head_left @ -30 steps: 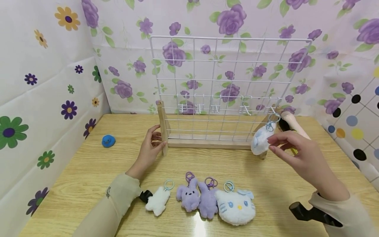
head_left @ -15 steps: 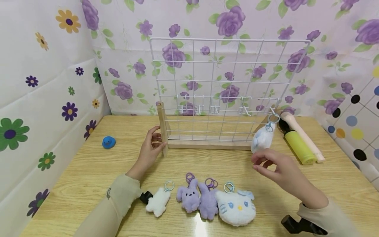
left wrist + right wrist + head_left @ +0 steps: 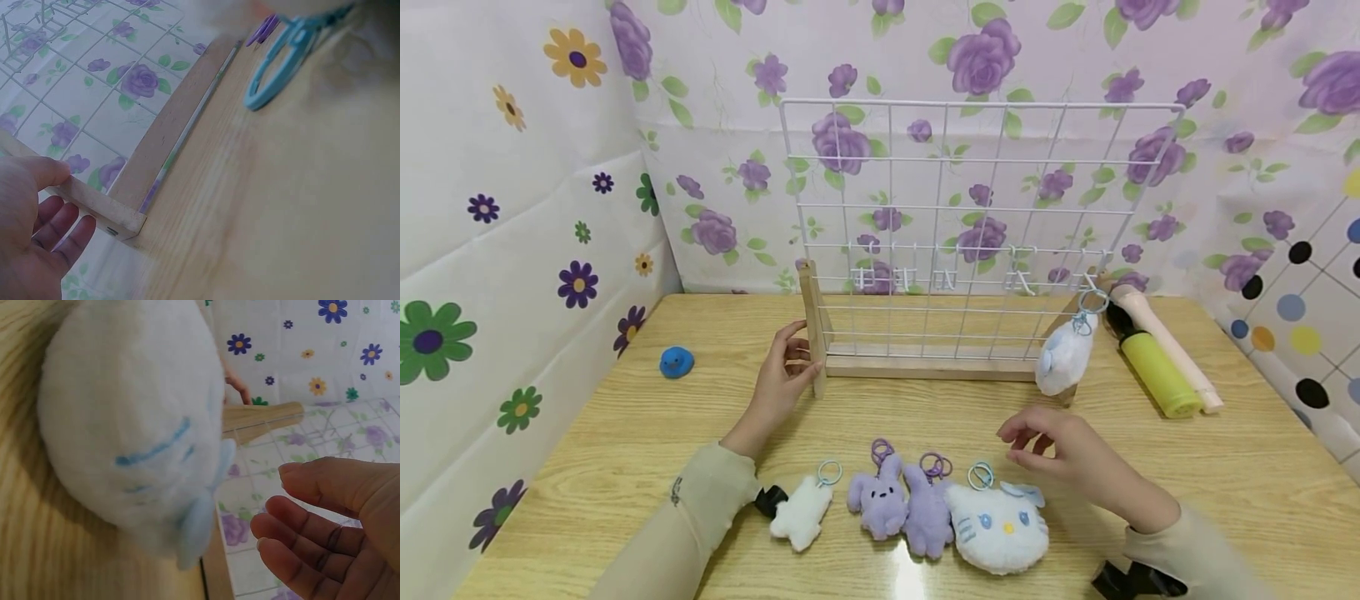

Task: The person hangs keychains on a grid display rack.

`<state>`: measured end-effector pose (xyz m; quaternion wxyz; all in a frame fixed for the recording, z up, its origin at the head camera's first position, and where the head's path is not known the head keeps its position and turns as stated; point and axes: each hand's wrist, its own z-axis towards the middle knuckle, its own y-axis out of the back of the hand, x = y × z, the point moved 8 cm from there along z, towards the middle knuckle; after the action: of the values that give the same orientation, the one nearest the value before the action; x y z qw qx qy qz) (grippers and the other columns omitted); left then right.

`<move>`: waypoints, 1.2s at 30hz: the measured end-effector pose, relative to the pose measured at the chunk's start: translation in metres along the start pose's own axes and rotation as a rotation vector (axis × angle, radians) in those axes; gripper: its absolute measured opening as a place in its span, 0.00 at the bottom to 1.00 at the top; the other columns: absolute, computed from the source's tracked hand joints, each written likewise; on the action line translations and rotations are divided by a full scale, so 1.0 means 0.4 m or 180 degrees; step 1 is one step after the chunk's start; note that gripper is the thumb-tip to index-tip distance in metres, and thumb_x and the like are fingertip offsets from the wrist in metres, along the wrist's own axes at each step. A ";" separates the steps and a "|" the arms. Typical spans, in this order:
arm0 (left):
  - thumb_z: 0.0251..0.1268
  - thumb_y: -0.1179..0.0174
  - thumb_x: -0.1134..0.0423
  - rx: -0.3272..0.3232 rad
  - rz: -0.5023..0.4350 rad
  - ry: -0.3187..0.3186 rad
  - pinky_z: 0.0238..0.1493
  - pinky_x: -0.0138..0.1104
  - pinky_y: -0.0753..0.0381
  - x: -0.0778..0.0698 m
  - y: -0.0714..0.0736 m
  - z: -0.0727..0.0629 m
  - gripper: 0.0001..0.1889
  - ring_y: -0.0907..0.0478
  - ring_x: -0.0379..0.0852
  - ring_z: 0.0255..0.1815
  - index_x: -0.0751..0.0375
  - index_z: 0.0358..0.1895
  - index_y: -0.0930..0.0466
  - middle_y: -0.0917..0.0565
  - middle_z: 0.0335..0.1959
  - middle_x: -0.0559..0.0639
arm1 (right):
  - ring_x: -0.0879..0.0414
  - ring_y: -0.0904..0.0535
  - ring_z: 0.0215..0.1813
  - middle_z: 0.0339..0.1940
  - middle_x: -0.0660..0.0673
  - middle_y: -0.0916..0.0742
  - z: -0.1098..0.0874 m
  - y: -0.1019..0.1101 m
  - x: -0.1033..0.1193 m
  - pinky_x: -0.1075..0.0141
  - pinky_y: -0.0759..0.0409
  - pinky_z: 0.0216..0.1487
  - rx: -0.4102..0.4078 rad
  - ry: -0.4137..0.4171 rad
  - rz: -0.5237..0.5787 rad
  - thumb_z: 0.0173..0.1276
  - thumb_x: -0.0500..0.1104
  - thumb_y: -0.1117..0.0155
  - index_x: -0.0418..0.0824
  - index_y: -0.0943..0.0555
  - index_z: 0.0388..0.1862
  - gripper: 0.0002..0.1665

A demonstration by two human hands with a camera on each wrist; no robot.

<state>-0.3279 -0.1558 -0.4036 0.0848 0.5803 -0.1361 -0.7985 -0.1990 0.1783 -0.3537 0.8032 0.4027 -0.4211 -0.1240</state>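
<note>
My left hand (image 3: 785, 367) holds the left wooden leg (image 3: 812, 329) of a white wire grid rack (image 3: 917, 179); in the left wrist view the thumb (image 3: 47, 172) lies on the wood. Bare of any object, my right hand (image 3: 1067, 454) hovers behind and right of a white cat-face plush keychain (image 3: 1000, 527) with a blue bow. Its fingers are loosely bent in the right wrist view, beside the plush (image 3: 137, 412). Another white plush keychain (image 3: 1066, 358) hangs by its ring from the rack's rightmost hook. Two purple plush keychains (image 3: 880, 504) and a small white one (image 3: 802, 512) lie in the row.
Several white hooks (image 3: 943, 277) stick out from the grid. A blue duck toy (image 3: 676, 362) sits at the left of the wooden table (image 3: 625, 467). On the right lie a yellow-green pump-like cylinder (image 3: 1157, 373) and a pale pink tube (image 3: 1172, 350). Patterned cloth (image 3: 715, 167) lines the back and sides.
My right hand has let go of the hanging white plush keychain and moved down and left toward the cat-face plush. The left hand stays at the rack's leg.
</note>
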 end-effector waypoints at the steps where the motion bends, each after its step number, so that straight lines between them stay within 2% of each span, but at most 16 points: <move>1: 0.64 0.41 0.73 0.0001 0.0005 -0.0003 0.49 0.32 0.25 0.001 0.000 0.000 0.35 0.28 0.50 0.50 0.54 0.72 0.44 0.28 0.54 0.62 | 0.70 0.21 0.37 0.36 0.44 0.14 0.001 -0.008 -0.004 0.72 0.20 0.33 0.0056 -0.0013 0.0017 0.61 0.32 0.33 0.39 0.18 0.42 0.10; 7: 0.64 0.40 0.72 -0.0009 0.0015 -0.0007 0.49 0.30 0.25 0.000 0.000 -0.001 0.35 0.28 0.50 0.50 0.54 0.72 0.44 0.28 0.53 0.61 | 0.67 0.21 0.37 0.37 0.43 0.14 0.007 -0.055 -0.027 0.71 0.20 0.33 0.0409 -0.0166 0.0103 0.62 0.32 0.34 0.35 0.19 0.44 0.11; 17: 0.64 0.41 0.72 -0.0003 0.0010 -0.0013 0.49 0.31 0.25 -0.004 0.000 -0.003 0.34 0.28 0.52 0.51 0.54 0.72 0.44 0.28 0.54 0.61 | 0.68 0.23 0.34 0.34 0.50 0.16 0.021 -0.112 -0.047 0.72 0.21 0.33 0.0967 -0.0357 -0.0129 0.60 0.36 0.31 0.38 0.18 0.46 0.15; 26: 0.65 0.41 0.72 0.0005 -0.0003 -0.0059 0.48 0.29 0.25 -0.006 0.001 -0.002 0.34 0.28 0.53 0.51 0.54 0.72 0.44 0.28 0.54 0.62 | 0.68 0.26 0.32 0.35 0.52 0.19 0.023 -0.134 -0.043 0.74 0.24 0.31 0.1092 -0.0336 -0.0401 0.57 0.36 0.29 0.42 0.17 0.45 0.15; 36: 0.65 0.41 0.72 0.0012 0.0001 -0.0059 0.49 0.31 0.25 -0.005 0.001 -0.004 0.34 0.28 0.53 0.51 0.54 0.72 0.44 0.28 0.53 0.62 | 0.67 0.27 0.33 0.35 0.53 0.19 0.025 -0.139 -0.047 0.74 0.25 0.32 0.1020 -0.0337 -0.0486 0.56 0.36 0.27 0.45 0.20 0.40 0.14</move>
<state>-0.3259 -0.1557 -0.4019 0.0826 0.5730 -0.1385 -0.8035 -0.2105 0.1472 -0.4031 0.6937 0.5493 -0.4453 -0.1370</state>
